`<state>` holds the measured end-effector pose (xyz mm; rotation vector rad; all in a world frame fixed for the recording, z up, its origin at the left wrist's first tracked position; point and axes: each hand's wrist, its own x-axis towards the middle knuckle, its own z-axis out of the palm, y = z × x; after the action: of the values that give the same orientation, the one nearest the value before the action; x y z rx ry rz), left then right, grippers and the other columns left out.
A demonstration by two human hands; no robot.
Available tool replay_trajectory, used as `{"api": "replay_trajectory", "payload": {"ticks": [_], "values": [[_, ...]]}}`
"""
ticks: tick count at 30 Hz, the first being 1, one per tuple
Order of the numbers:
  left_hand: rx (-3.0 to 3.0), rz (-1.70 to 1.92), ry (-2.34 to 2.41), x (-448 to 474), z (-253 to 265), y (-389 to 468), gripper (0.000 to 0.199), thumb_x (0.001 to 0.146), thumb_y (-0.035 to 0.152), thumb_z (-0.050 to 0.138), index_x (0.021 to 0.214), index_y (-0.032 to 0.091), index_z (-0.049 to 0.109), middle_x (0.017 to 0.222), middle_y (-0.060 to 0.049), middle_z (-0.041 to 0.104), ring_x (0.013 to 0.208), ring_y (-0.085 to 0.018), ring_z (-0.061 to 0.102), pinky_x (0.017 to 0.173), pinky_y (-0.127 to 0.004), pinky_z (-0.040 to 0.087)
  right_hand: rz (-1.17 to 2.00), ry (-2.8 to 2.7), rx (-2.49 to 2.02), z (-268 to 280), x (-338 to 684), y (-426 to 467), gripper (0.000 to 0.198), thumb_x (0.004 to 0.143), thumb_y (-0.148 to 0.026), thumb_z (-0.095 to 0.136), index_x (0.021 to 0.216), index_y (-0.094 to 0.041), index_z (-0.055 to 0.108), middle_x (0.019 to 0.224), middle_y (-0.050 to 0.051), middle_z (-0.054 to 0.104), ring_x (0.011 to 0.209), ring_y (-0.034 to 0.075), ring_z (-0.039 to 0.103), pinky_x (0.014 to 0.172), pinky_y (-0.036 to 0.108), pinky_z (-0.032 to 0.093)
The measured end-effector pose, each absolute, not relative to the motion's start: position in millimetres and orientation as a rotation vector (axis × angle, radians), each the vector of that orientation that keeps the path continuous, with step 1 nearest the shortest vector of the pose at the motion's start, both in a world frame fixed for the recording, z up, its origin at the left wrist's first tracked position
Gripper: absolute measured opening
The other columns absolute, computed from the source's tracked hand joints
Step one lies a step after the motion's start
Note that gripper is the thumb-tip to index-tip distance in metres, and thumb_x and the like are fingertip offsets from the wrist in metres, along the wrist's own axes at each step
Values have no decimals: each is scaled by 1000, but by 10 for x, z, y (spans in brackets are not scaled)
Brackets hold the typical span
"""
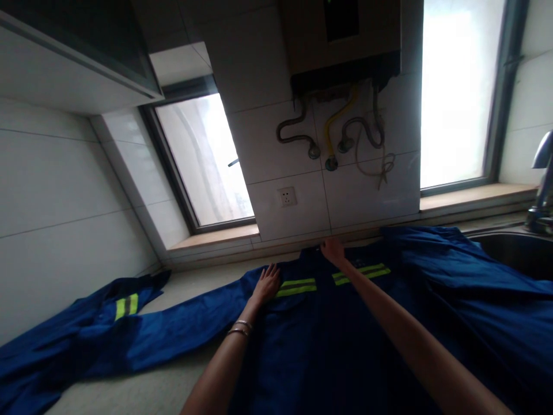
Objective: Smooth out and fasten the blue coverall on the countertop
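Observation:
A dark blue work jacket (294, 340) with yellow-green reflective strips across its chest lies spread on the counter, collar towards the wall. Flat on the jacket's left chest and shoulder area rests my left hand (270, 280), fingers stretched out, a bracelet on the wrist. My right hand (333, 252) is closed at the collar, its fingertips bent over the cloth and partly hidden. One sleeve reaches out to the left, meeting more blue cloth (47, 351) with a reflective band. At the right, another heap of blue cloth (466, 276) lies in folds.
Pale counter (173, 386) runs along the tiled wall. A sink (514, 248) with a faucet (542, 190) is at the right. Above hang a water heater (345, 52) with pipes and, at the upper left, a cabinet (78, 63). A socket (287, 196) sits between two windows.

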<state>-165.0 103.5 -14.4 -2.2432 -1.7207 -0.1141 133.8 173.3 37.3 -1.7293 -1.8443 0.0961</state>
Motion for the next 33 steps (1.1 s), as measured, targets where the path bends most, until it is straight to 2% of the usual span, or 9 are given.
{"api": "replay_trajectory", "payload": {"ticks": [3, 7, 11, 15, 23, 25, 27, 30, 33], "values": [[-2311, -58, -1760, -1649, -126, 1015, 49, 91, 34, 29, 139, 25, 29, 148, -5, 19, 137, -25, 8, 108, -51, 12, 189, -1876, -1728, 333, 851, 1861, 43, 89, -42, 34, 102, -14, 64, 104, 14, 63, 101, 23, 56, 85, 31, 40], [-2357, -2, -1923, -1653, -101, 952, 49, 92, 41, 26, 140, 34, 24, 150, -2, 13, 136, -33, 5, 100, -64, 13, 288, -1857, -1761, 183, 471, 2012, 51, 88, -52, 33, 99, -12, 64, 102, 15, 63, 97, 23, 58, 79, 32, 44], [-2340, -47, -2092, -1630, -48, 901, 51, 89, 49, 25, 139, 41, 22, 150, 2, 13, 134, -36, 11, 98, -66, 16, 327, -1855, -1758, 87, 382, 2125, 39, 90, -40, 36, 102, -15, 63, 108, 14, 62, 99, 21, 58, 79, 29, 43], [-2262, -121, -2242, -1639, 11, 880, 54, 86, 56, 26, 138, 42, 24, 149, 4, 15, 133, -39, 12, 96, -69, 15, 293, -1865, -1734, 16, 440, 2148, 38, 94, -30, 27, 107, -14, 59, 110, 14, 60, 103, 18, 56, 81, 26, 42], [-2229, -125, -2307, -1641, 0, 889, 59, 83, 61, 23, 138, 41, 24, 149, 6, 14, 133, -41, 6, 94, -72, 10, 206, -2018, -1670, 100, 394, 2010, 36, 89, -35, 39, 109, -12, 57, 107, 16, 60, 101, 24, 56, 84, 34, 41], [-2223, -126, -2309, -1634, -5, 890, 59, 83, 61, 24, 139, 40, 24, 149, 5, 14, 133, -43, 7, 93, -74, 11, 181, -2065, -1650, 180, 305, 1924, 40, 85, -35, 43, 114, -10, 56, 112, 20, 58, 107, 28, 53, 89, 39, 38], [-2223, -130, -2298, -1632, -7, 889, 59, 84, 60, 25, 139, 39, 25, 149, 2, 15, 132, -44, 9, 91, -75, 12, 132, -2096, -1620, 202, 213, 1793, 48, 83, -37, 46, 121, -7, 51, 123, 23, 50, 118, 31, 42, 98, 44, 29], [-2214, -123, -2281, -1629, -7, 886, 59, 84, 59, 26, 139, 38, 26, 149, -1, 16, 131, -45, 12, 89, -75, 14, 129, -2215, -1593, 92, 133, 1579, 69, 80, -51, 46, 131, -5, 42, 141, 22, 29, 131, 34, 20, 106, 49, 11], [-2191, -119, -2291, -1620, -7, 882, 59, 84, 58, 26, 139, 36, 26, 149, -4, 17, 130, -46, 13, 87, -75, 15, 277, -2365, -1631, -84, 139, 1449, 85, 79, -67, 32, 139, -6, 29, 147, 18, 14, 135, 32, 9, 106, 52, 3]]}}
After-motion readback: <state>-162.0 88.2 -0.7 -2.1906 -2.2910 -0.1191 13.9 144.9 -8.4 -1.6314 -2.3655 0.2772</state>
